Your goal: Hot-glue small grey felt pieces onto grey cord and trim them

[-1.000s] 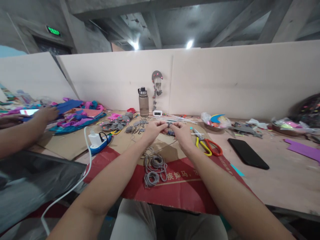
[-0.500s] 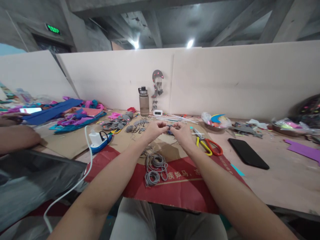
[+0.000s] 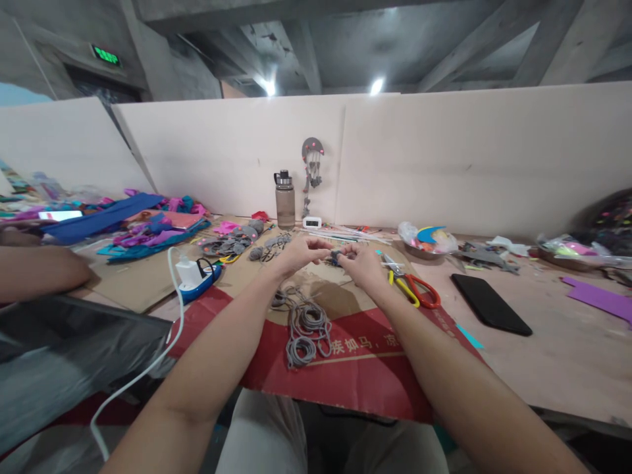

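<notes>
My right hand (image 3: 359,263) pinches a small dark grey piece (image 3: 335,257) over the brown part of the cardboard. Just left of that piece is my left hand (image 3: 302,255), its thumb and fingertips close together; whether anything is between them is too small to tell. Coiled grey cord (image 3: 309,329) lies nearer my body, on the red part of the cardboard (image 3: 380,388). Scissors with yellow and red handles (image 3: 412,286) rest open to the right of my right hand.
Behind the hands stand a bottle (image 3: 285,201) and a small white clock (image 3: 311,223). A black phone (image 3: 490,304) lies to the right. On the left are a blue-and-white plug block (image 3: 197,280), a white cable and another person's arm (image 3: 44,270).
My left hand has drawn slightly left, so the gap between the hands is wider and the dark piece shows more. The other person's arm at the left has shifted a little right.
</notes>
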The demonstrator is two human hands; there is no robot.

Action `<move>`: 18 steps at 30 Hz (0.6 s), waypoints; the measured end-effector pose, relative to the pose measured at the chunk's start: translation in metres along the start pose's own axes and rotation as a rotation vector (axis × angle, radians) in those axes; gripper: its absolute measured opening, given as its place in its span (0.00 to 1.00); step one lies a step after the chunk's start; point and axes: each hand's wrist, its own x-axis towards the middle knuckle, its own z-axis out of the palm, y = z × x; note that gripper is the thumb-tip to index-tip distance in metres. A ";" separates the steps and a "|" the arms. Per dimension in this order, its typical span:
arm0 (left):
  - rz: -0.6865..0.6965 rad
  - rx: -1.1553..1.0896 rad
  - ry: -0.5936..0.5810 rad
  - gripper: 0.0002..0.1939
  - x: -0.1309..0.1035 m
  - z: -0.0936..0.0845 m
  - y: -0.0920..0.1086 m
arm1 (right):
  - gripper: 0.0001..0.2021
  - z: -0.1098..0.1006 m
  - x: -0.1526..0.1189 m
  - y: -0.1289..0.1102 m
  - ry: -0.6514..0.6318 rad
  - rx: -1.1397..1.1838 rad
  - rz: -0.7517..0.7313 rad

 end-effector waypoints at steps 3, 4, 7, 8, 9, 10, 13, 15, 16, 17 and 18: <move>0.078 0.107 0.005 0.13 0.000 0.000 -0.001 | 0.06 -0.002 -0.002 -0.003 0.000 -0.114 -0.040; 0.105 0.149 0.005 0.12 0.000 0.002 -0.002 | 0.06 -0.002 -0.002 -0.003 0.004 -0.138 -0.066; 0.123 0.236 0.062 0.09 0.002 0.007 -0.006 | 0.06 -0.001 -0.003 -0.002 0.011 -0.138 -0.164; 0.108 0.237 0.090 0.08 0.003 0.008 -0.007 | 0.07 0.000 -0.002 -0.001 0.015 -0.113 -0.185; 0.087 0.219 0.121 0.08 0.003 0.009 -0.007 | 0.08 0.001 -0.002 0.000 0.023 -0.079 -0.194; 0.062 0.182 0.150 0.07 0.004 0.010 -0.008 | 0.09 0.002 -0.002 0.001 0.032 -0.042 -0.193; 0.006 0.020 0.235 0.05 0.005 0.012 -0.007 | 0.13 0.006 0.000 0.002 0.031 0.075 -0.154; -0.008 -0.070 0.261 0.05 0.005 0.013 -0.007 | 0.13 0.009 0.001 0.003 0.000 0.151 -0.112; -0.011 -0.104 0.261 0.05 0.005 0.014 -0.007 | 0.13 0.010 0.002 0.004 -0.012 0.191 -0.096; -0.013 -0.131 0.258 0.06 0.006 0.015 -0.006 | 0.13 0.011 0.003 0.005 -0.015 0.229 -0.085; -0.015 -0.150 0.251 0.06 0.006 0.016 -0.006 | 0.12 0.012 0.004 0.006 -0.013 0.256 -0.081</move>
